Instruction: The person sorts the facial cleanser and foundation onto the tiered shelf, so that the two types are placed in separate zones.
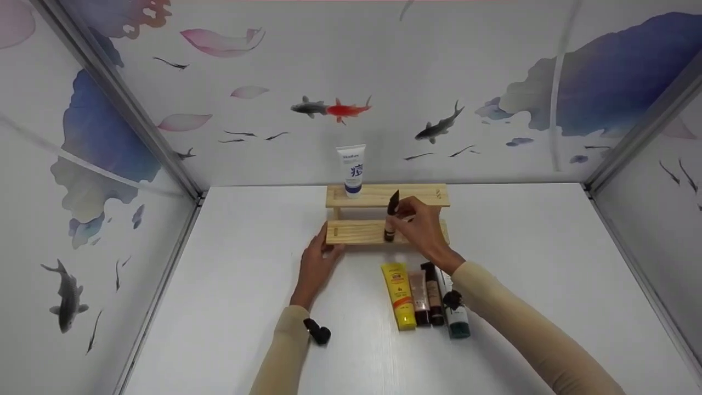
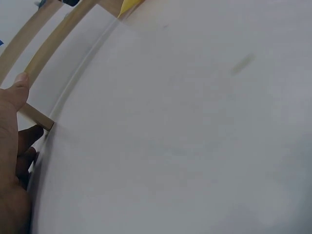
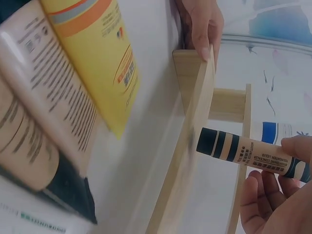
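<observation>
My right hand (image 1: 423, 229) pinches a slim beige liquid foundation tube (image 3: 258, 155) with black ends. It is held over the front, lower step of a two-tier wooden rack (image 1: 356, 232). In the right wrist view its black base is close to the front board; whether they touch I cannot tell. My left hand (image 1: 317, 267) grips the rack's left end, thumb at the front edge and fingers around the side. On the rear, upper step stands a white squeeze tube (image 1: 352, 167) with a blue cap, upright near the left end.
Right of centre, in front of the rack, several cosmetics lie side by side: a yellow tube (image 1: 400, 296), a pinkish tube (image 1: 419, 293), a black-and-beige tube (image 1: 434, 296) and a white green-capped tube (image 1: 457, 316). Painted panels (image 1: 384, 66) enclose the white table (image 1: 236, 285).
</observation>
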`<control>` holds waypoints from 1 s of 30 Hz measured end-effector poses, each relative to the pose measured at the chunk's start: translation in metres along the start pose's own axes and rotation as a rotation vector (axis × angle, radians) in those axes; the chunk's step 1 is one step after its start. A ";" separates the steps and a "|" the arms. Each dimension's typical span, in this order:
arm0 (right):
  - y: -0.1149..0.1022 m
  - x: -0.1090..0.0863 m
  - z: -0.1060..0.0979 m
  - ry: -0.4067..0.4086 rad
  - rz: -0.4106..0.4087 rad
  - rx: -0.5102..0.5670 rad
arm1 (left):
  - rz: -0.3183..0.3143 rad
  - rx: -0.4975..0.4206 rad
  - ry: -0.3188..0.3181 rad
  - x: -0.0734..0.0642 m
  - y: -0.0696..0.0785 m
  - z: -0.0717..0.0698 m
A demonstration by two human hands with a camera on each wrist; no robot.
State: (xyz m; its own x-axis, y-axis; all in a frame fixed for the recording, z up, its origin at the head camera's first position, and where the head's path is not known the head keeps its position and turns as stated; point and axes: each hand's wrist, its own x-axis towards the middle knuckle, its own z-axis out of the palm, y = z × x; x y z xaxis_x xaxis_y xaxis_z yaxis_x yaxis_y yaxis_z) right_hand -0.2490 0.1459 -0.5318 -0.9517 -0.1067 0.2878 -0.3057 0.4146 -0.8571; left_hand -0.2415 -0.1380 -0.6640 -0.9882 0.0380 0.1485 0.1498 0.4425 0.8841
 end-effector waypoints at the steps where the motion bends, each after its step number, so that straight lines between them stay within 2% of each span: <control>1: -0.002 0.000 0.004 -0.007 0.007 0.008 | 0.000 -0.001 0.001 0.000 -0.001 0.000; 9: -0.011 0.004 0.028 -0.010 -0.010 0.016 | 0.016 -0.064 -0.028 -0.001 -0.004 -0.002; 21: -0.020 0.013 0.052 -0.023 -0.029 0.063 | -0.024 0.008 -0.015 -0.002 0.002 0.000; 27: -0.023 0.017 0.062 -0.020 -0.085 0.059 | -0.012 0.058 -0.005 -0.002 0.004 -0.002; 30: -0.026 0.019 0.068 -0.017 -0.087 0.069 | -0.005 0.051 -0.005 -0.002 0.004 -0.003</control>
State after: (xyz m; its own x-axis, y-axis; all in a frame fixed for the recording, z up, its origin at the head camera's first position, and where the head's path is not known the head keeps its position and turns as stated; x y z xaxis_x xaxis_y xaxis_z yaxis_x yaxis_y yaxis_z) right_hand -0.2611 0.0719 -0.5334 -0.9218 -0.1549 0.3554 -0.3875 0.3400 -0.8569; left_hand -0.2387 -0.1388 -0.6600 -0.9891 0.0400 0.1416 0.1431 0.4876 0.8613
